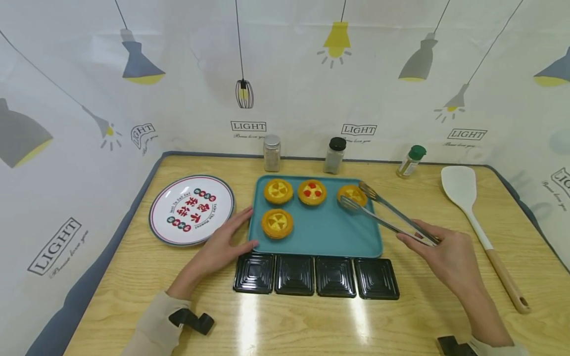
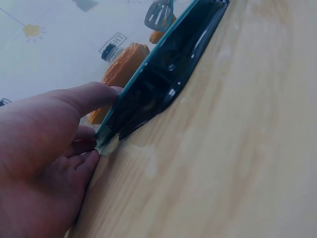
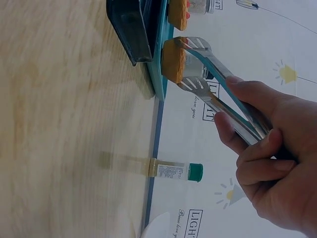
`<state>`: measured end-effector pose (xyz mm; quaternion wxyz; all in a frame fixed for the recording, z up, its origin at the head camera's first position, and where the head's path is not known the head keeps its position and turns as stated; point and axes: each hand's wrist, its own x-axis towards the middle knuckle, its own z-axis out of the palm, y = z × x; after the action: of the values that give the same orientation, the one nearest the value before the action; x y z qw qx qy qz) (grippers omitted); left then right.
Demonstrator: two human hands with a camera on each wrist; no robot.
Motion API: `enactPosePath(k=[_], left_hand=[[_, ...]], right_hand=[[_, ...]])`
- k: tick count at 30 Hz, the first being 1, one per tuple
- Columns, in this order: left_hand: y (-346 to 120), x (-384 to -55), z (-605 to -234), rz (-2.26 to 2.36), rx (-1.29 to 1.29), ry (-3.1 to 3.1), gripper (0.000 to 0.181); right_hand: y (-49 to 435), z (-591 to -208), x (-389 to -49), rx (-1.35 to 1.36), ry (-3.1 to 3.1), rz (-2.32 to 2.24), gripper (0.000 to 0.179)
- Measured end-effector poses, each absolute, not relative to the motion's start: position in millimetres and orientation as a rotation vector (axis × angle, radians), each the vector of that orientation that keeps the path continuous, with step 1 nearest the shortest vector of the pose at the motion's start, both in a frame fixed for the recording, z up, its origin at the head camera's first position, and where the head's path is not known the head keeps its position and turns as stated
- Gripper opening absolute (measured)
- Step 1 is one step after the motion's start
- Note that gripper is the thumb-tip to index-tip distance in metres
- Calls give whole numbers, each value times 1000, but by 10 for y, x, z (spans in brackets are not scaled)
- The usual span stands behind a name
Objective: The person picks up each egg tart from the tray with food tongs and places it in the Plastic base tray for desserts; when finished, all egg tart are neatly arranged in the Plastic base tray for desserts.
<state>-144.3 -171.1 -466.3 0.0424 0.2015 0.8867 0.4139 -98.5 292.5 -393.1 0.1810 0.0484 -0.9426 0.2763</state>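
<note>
In the head view my left hand (image 1: 221,249) holds the near left corner of a turquoise tray (image 1: 329,227), thumb on its rim and fingers along its side. My right hand (image 1: 454,254) grips metal tongs (image 1: 396,210). Their slotted tips straddle the egg tart (image 1: 352,194) at the tray's far right, which is on the tray. Another plain-looking tart (image 1: 278,191), a tart with red pieces (image 1: 311,192) and a nearer tart (image 1: 277,224) sit on the left half. In the right wrist view the tong tips (image 3: 195,85) lie right at the tart's (image 3: 173,60) top.
Several black square molds (image 1: 295,275) line the tray's near edge. A printed white plate (image 1: 192,210) lies left. Behind stand a silver-capped jar (image 1: 272,154), a black-capped jar (image 1: 335,156) and a green-capped bottle (image 1: 410,162). A white spatula (image 1: 472,212) with wooden handle lies right.
</note>
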Motion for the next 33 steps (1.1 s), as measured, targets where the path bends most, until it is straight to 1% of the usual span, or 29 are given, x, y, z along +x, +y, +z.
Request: enactPosePath(k=[10, 14, 17, 20, 25, 33], left_hand=[[-1708, -1440, -4682, 1261, 611, 2705, 78], [-1706, -1439, -4672, 1254, 615, 2711, 78], [-1709, -1446, -4663, 1249, 627, 2721, 78], [-1717, -1444, -4654, 1244, 637, 2730, 77], [-1721, -1440, -4637, 1241, 637, 2732, 75], [-1717, -1445, -4641, 1252, 648, 2728, 69]], right_hand=[[2960, -3993, -974, 146, -2630, 809, 47], [2955, -3936, -920, 107, -2639, 873, 47], [2918, -3840, -857, 133, -2615, 900, 45], [2819, -3723, -783, 252, -2573, 933, 43], [2528, -3605, -657, 540, -2532, 1021, 45], [2028, -3745, -539, 890, -2551, 1224, 43]])
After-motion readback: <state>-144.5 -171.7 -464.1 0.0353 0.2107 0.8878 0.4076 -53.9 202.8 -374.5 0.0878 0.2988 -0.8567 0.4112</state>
